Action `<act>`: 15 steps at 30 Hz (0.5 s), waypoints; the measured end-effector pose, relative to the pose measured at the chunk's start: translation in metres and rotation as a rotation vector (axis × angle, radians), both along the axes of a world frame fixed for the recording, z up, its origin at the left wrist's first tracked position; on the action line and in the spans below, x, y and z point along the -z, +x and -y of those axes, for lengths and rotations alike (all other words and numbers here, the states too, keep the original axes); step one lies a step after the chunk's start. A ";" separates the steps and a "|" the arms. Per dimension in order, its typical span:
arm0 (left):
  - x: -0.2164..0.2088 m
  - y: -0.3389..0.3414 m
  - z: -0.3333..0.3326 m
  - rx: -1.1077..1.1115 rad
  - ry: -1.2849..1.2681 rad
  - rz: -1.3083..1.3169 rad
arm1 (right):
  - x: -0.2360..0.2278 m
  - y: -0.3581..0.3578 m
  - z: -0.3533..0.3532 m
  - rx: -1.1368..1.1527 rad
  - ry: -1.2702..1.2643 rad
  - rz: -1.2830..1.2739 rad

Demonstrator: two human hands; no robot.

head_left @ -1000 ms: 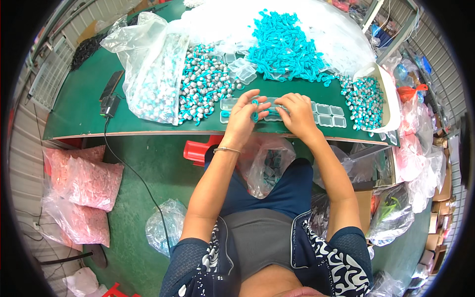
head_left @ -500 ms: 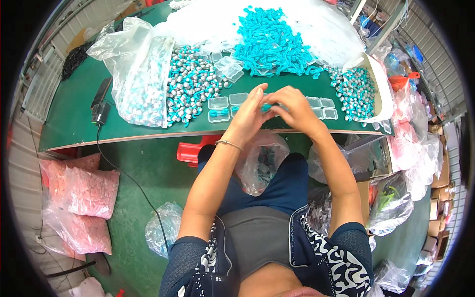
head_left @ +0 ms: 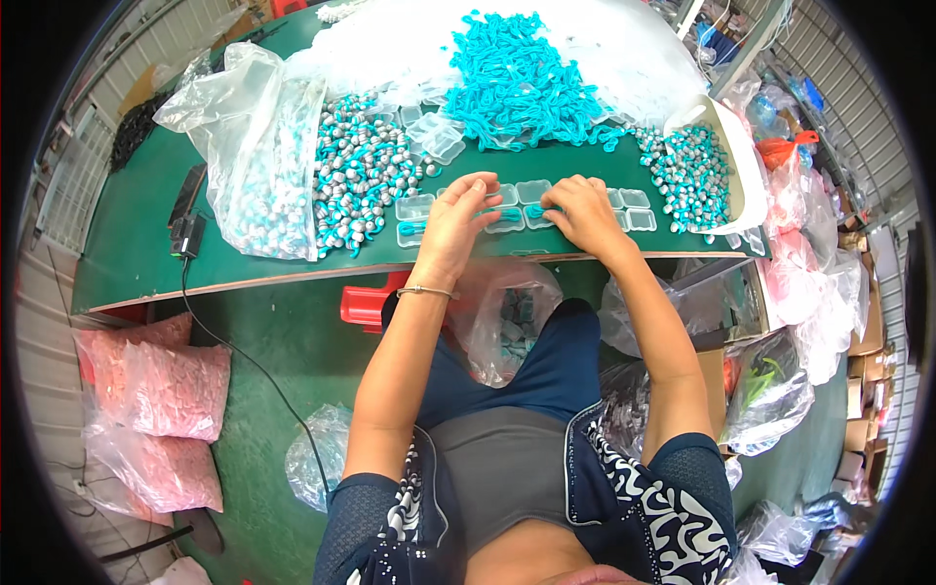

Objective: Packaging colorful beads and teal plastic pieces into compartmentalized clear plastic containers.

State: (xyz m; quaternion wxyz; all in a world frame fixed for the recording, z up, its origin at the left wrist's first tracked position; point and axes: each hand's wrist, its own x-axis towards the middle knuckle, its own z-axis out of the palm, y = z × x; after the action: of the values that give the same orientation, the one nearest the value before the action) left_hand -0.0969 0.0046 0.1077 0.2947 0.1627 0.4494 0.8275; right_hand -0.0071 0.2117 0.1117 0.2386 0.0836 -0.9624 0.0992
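Observation:
A row of small clear plastic boxes [head_left: 504, 222] with raised lids lies along the table's near edge. Several of them hold teal elastic cords [head_left: 412, 228]. My right hand [head_left: 585, 216] reaches down over a middle box, fingers bent and pinched on a teal cord [head_left: 533, 211] at its opening; the fingertips partly hide it. Above the boxes on the left, my left hand [head_left: 456, 222] is raised with thumb and fingers apart, and nothing shows in it.
A teal cord heap [head_left: 522, 88] lies on white plastic sheeting at the back. Silver-and-teal beads [head_left: 361, 175] spread beside a clear bag [head_left: 263, 175] at left; similar beads spill from a white bin [head_left: 746, 175] at right. An open plastic bag [head_left: 502, 336] hangs between my knees.
My hands have moved apart. The left went slightly left and opened; the right lowered to a box with the teal cord that was between both hands.

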 end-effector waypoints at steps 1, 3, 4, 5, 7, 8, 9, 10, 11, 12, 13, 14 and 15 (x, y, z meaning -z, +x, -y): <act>0.001 -0.001 0.000 0.002 -0.001 -0.011 | 0.002 0.000 0.000 0.009 0.022 -0.015; 0.000 -0.001 0.001 -0.007 -0.013 -0.024 | 0.004 0.001 0.000 0.019 0.046 -0.027; 0.000 -0.001 0.002 -0.012 -0.018 -0.029 | 0.004 0.001 -0.001 0.020 0.050 -0.023; -0.001 0.000 0.003 -0.017 -0.031 -0.041 | 0.005 0.001 -0.001 0.020 0.053 -0.019; -0.003 0.000 0.003 -0.028 -0.056 -0.067 | 0.001 0.000 0.000 0.024 0.001 -0.041; -0.002 -0.001 0.003 -0.028 -0.053 -0.069 | -0.001 -0.002 0.000 0.025 -0.026 -0.051; -0.001 -0.003 0.003 -0.029 -0.052 -0.073 | -0.004 -0.006 0.001 0.037 -0.062 -0.053; 0.000 -0.004 0.004 -0.030 -0.050 -0.076 | -0.008 -0.015 0.002 0.050 -0.097 -0.055; 0.001 -0.004 0.004 -0.035 -0.050 -0.076 | -0.010 -0.025 0.001 0.061 -0.133 -0.057; 0.001 -0.005 0.003 -0.037 -0.051 -0.081 | -0.008 -0.038 -0.002 0.065 -0.113 -0.032; -0.001 -0.006 0.002 -0.039 -0.052 -0.089 | -0.006 -0.051 -0.003 0.082 -0.099 -0.056; -0.001 -0.006 0.001 -0.034 -0.054 -0.088 | -0.003 -0.064 -0.001 0.100 -0.085 -0.079; 0.000 -0.007 0.002 -0.034 -0.056 -0.089 | -0.001 -0.077 -0.001 0.113 -0.070 -0.104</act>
State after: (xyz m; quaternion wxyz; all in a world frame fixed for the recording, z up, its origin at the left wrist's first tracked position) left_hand -0.1039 0.0029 0.1078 0.2648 0.1834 0.4876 0.8115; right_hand -0.0844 0.2124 0.1122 0.2962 0.0258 -0.9478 0.1148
